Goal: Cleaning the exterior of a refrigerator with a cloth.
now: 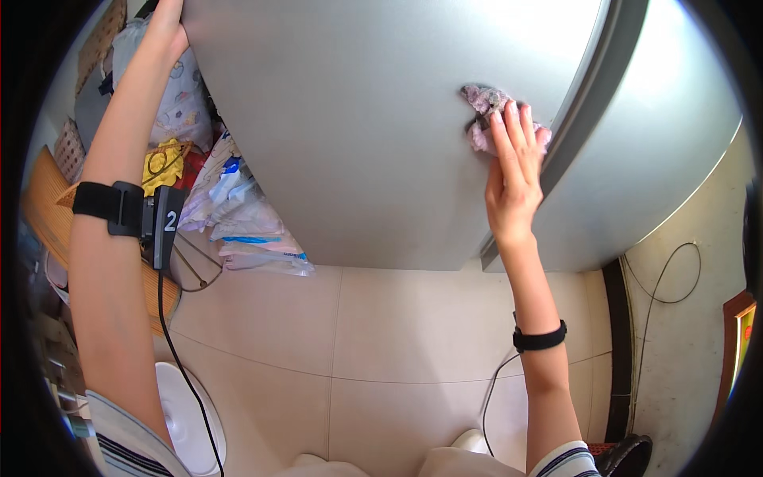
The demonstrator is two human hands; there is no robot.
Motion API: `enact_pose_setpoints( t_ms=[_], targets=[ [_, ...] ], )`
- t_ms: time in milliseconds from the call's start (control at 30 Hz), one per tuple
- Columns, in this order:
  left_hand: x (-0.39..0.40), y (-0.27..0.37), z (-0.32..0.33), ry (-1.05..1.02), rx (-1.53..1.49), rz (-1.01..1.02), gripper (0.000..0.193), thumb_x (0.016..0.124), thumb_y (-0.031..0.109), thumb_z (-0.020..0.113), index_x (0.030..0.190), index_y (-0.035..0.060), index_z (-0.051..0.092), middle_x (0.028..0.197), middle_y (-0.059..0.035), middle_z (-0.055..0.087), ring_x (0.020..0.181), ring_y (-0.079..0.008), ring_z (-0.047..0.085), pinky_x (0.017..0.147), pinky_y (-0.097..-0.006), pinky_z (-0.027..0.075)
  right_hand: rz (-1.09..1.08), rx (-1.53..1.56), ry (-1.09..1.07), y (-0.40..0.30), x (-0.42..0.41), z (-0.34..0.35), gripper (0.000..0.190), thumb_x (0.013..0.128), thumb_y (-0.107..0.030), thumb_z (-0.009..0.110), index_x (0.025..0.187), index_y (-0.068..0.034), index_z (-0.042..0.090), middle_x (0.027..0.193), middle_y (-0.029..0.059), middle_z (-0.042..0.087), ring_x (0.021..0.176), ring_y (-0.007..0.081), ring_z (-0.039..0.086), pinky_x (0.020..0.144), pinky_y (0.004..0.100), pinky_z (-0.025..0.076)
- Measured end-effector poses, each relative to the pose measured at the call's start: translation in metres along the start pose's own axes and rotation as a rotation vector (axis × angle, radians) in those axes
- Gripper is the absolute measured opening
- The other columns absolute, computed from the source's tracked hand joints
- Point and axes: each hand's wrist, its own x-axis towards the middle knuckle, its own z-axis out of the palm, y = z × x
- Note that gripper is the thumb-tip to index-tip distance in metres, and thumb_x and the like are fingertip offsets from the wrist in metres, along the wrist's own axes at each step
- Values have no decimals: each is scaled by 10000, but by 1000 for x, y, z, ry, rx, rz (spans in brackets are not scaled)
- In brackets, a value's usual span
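Note:
A crumpled pinkish-purple cloth (486,98) lies pressed against the silver-grey refrigerator door (357,137). My right hand (515,161) is spread over it, palm to the door and fingers pointing up. The cloth bunches out beyond the fingertips and to their left. Just right of this hand runs the dark grey gap (587,113) between the door and a second silver panel (650,149). At the top left, my left hand (173,33) touches the door's left edge. Its fingers are cut off by the picture's rim.
Plastic bags (250,220), a yellow cloth or glove (164,164) and a patterned fabric bundle (182,101) crowd the refrigerator's left side. A white round lid or stool top (191,417) is at lower left. Black cables hang from both arm straps. A thin wire (647,322) runs down the right wall.

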Motion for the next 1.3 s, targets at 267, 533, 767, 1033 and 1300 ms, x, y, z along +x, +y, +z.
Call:
enact_pose_setpoints(
  t_ms=[267,533,767,1033,1300],
  targets=[
    [30,1,-34,65,-18,-38,805,800,636,573,1342,62,415,1344,-151,428,1189,-287,451,961,-440,428,-238,138,-417,18,-110,27,430,829,-9,545,1240,-129,585,1332,-44,508,1269,174,432,963,316,387],
    [-19,4,36,131,117,80,804,822,645,532,1360,62,395,1359,-161,412,1240,-289,392,995,-445,390,-502,11,-790,42,-229,23,439,847,-60,533,1282,-121,535,1365,-105,475,1272,85,422,867,222,454],
    [-20,-14,24,-29,105,83,792,838,645,502,1368,67,391,1347,-159,439,1219,-292,431,989,-453,402,-512,199,-1015,49,-258,18,454,851,-89,539,1303,-86,504,1401,-57,438,1270,112,425,959,267,435],
    [24,4,-4,-40,-150,-109,800,841,641,500,1384,68,367,1374,-165,408,1240,-295,416,995,-449,403,-422,234,-734,39,-161,-1,438,807,-69,571,1243,-41,551,1317,16,530,1248,159,465,1021,311,412],
    [27,-1,-24,-188,-63,50,760,857,613,503,1368,63,390,1350,-152,437,1214,-276,443,966,-431,431,-48,87,118,29,-29,-45,321,842,127,496,1140,62,597,1182,218,588,1115,309,575,970,377,455]
  ],
)
